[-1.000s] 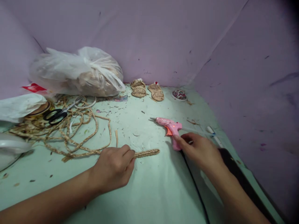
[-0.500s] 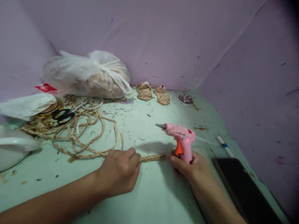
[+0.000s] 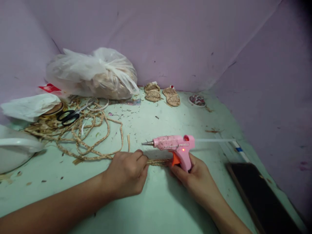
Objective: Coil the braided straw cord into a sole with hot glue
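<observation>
At the far left, a white vessel with a handle (image 3: 17,152) stands near a tangle of braided straw cord (image 3: 107,125), and black-handled scissors (image 3: 69,117) lie on that tangle's upper part. A tied plastic bag (image 3: 97,74) slumps behind them against the wall.

The cord runs along the green tabletop (image 3: 151,214) into the left hand (image 3: 128,174), which is closed in a fist around it and rests in about the same place as a second ago. A doubled length of the cord comes out on the hand's right side and lies on the table. Two small woven slippers (image 3: 152,92) sit beyond, at the back.

The clear change is in the pink hot-glue gun (image 3: 172,143): a second ago it lay lower on the table with fingers at its handle, and now it is lifted, roughly level, its metal nozzle swung left so that it points across above the left hand. The right hand (image 3: 192,172) grips the handle, fingers by the orange trigger; whether the trigger is pressed I cannot tell, and no glue shows at the tip. The right fingers overlap the cord's doubled end, and contact there is unclear. With cord and gun both in hand, the work seems set up rather than under way.

Farther right are a shallow dish of beads (image 3: 194,105), a white marker (image 3: 243,154) and a dark phone (image 3: 263,198).
</observation>
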A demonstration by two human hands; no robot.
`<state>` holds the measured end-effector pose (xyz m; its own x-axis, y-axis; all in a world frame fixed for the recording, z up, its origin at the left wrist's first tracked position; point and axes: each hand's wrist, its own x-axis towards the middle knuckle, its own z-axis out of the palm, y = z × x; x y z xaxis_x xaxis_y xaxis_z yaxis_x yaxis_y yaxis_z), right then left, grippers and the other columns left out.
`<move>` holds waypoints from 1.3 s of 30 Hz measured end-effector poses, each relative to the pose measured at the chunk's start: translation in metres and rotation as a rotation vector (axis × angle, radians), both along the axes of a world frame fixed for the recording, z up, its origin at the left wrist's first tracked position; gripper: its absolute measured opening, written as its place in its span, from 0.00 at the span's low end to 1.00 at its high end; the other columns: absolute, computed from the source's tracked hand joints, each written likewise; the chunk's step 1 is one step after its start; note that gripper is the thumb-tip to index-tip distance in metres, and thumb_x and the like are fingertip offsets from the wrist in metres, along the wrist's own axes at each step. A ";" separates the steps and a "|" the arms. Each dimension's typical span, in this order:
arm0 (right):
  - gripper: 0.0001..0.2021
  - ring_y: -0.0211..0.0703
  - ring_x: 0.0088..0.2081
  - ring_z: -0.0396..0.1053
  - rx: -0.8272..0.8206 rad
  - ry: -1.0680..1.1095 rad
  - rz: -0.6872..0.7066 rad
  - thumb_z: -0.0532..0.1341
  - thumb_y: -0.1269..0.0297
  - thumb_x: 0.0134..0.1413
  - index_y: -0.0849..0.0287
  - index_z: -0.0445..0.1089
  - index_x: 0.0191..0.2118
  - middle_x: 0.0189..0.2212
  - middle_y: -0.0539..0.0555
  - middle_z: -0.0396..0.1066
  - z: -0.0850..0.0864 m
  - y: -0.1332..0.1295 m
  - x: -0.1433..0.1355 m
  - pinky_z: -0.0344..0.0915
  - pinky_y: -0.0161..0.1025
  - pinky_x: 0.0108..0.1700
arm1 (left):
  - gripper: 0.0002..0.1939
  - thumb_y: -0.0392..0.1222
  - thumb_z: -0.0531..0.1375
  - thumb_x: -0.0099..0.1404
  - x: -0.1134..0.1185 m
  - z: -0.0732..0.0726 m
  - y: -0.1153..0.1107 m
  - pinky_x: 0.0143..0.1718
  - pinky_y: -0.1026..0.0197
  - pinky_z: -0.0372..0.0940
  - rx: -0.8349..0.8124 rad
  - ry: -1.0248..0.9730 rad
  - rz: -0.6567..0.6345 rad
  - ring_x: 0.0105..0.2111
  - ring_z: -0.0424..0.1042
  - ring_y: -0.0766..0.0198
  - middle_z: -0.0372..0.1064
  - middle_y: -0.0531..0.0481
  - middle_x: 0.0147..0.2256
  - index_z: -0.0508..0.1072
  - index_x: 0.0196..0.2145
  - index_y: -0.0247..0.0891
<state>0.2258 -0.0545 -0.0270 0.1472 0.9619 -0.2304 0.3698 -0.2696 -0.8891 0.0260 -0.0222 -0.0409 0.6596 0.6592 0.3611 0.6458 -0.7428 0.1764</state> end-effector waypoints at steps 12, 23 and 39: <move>0.05 0.34 0.19 0.54 0.015 -0.010 0.047 0.60 0.65 0.44 0.57 0.62 0.26 0.18 0.45 0.60 -0.001 -0.001 0.002 0.52 0.31 0.19 | 0.12 0.38 0.51 0.60 0.002 0.003 0.001 0.19 0.58 0.62 -0.102 0.011 0.023 0.21 0.70 0.58 0.69 0.48 0.24 0.74 0.30 0.34; 0.05 0.34 0.17 0.57 -0.006 0.024 0.006 0.61 0.66 0.42 0.58 0.62 0.25 0.17 0.45 0.65 0.001 -0.001 0.001 0.54 0.31 0.18 | 0.11 0.35 0.53 0.58 -0.001 0.008 0.014 0.28 0.65 0.64 -0.426 -0.172 0.036 0.27 0.70 0.65 0.71 0.48 0.27 0.76 0.30 0.35; 0.10 0.37 0.19 0.59 0.140 0.015 -0.044 0.59 0.58 0.47 0.58 0.68 0.33 0.18 0.47 0.64 0.006 -0.024 0.022 0.57 0.33 0.20 | 0.11 0.34 0.53 0.58 0.006 0.010 0.012 0.25 0.64 0.60 -0.443 -0.090 0.229 0.24 0.69 0.64 0.72 0.52 0.23 0.73 0.24 0.38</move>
<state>0.2481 -0.0783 -0.0212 0.1874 0.9775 -0.0969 0.3467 -0.1582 -0.9245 0.0322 -0.0098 -0.0306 0.4591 0.8862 0.0630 0.7514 -0.4251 0.5046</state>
